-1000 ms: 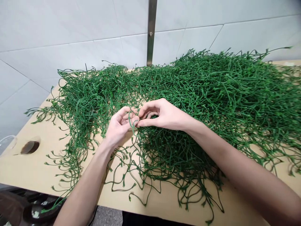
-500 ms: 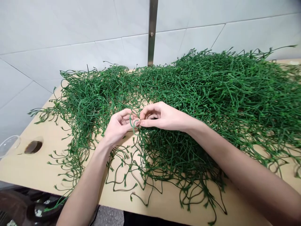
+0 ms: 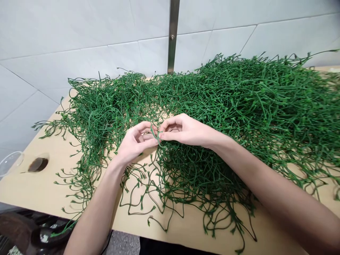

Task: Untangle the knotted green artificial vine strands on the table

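Observation:
My left hand (image 3: pixel 134 143) is closed, thumb and fingers pinching a thin curled green plastic stem (image 3: pixel 153 130), which looks like part of an artificial plant. My right hand (image 3: pixel 187 130) meets it at the fingertips, thumb and forefinger pinched on the same stem. The exact spot of the grip is hidden between the fingers. Under and behind both hands spreads a large tangled heap of green plastic stems (image 3: pixel 239 95) with small leafy tips. Looser stems (image 3: pixel 143 193) lie nearer the front edge, between my forearms.
The stems cover much of a pale wooden table (image 3: pixel 29 191). On its left lies a clear plastic cup (image 3: pixel 12 163) with dark brown liquid. A tiled wall (image 3: pixel 79 28) with a metal strip (image 3: pixel 173 35) stands behind. Below the left edge is a dark brown object (image 3: pixel 16 230).
Both hands stay joined while the fingertips work slightly to the right. The curled stem has turned between them, and the right thumb now presses on it. The view shifts a little.

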Demonstrator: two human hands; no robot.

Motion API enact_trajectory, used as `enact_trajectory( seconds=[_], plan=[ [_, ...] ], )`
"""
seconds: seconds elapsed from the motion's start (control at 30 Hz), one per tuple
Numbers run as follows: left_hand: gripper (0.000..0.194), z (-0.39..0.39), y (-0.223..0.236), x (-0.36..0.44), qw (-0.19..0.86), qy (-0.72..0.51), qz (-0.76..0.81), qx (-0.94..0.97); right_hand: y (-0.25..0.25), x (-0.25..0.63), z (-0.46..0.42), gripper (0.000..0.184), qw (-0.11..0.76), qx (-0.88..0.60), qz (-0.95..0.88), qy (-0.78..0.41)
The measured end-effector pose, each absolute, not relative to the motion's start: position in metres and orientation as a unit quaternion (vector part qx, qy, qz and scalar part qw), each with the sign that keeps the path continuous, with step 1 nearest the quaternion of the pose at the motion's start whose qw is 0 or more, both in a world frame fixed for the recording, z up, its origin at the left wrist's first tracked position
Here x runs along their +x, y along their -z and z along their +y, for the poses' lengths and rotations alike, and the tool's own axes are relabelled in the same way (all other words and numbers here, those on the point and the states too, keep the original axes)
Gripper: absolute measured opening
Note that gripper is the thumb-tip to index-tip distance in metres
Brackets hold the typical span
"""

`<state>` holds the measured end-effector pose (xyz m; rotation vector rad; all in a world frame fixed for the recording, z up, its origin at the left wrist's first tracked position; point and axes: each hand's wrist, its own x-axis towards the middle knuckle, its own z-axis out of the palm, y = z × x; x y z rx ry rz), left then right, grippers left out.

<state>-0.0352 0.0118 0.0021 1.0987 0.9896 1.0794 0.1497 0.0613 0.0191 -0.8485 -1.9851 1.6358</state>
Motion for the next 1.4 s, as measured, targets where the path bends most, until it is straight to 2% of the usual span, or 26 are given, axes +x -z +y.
enact_trajectory(
  seconds=[0.17,0.27,0.37,0.5,0.8,1.03,1.2,1.4],
  plan=[
    [0.032,0.012,-0.001,-0.037,0.58,-0.471,0.443,0.495,-0.02,0.148,0.06,0.012,0.214,-0.357,-0.668,-0.618],
    [0.035,0.013,0.0,-0.036,0.575,-0.465,0.446,0.504,-0.022,0.148,0.059,0.01,0.18,-0.373,-0.682,-0.603],
    [0.039,0.014,0.0,-0.035,0.572,-0.459,0.449,0.511,-0.023,0.148,0.059,0.015,0.141,-0.366,-0.718,-0.575],
    [0.041,0.014,0.002,-0.034,0.581,-0.453,0.449,0.505,-0.022,0.147,0.059,0.016,0.16,-0.36,-0.727,-0.563],
    [0.021,0.013,0.005,-0.031,0.639,-0.435,0.43,0.466,-0.023,0.15,0.061,0.019,0.179,-0.336,-0.707,-0.596],
    [0.007,0.014,0.008,-0.033,0.623,-0.428,0.427,0.497,-0.023,0.149,0.06,0.027,0.16,-0.332,-0.72,-0.588],
    [0.008,0.014,0.009,-0.034,0.593,-0.415,0.442,0.53,-0.023,0.147,0.057,0.028,0.149,-0.362,-0.756,-0.524],
    [0.02,0.011,-0.002,-0.027,0.538,-0.373,0.481,0.583,-0.023,0.146,0.055,0.027,0.148,-0.372,-0.787,-0.469]
  ],
)
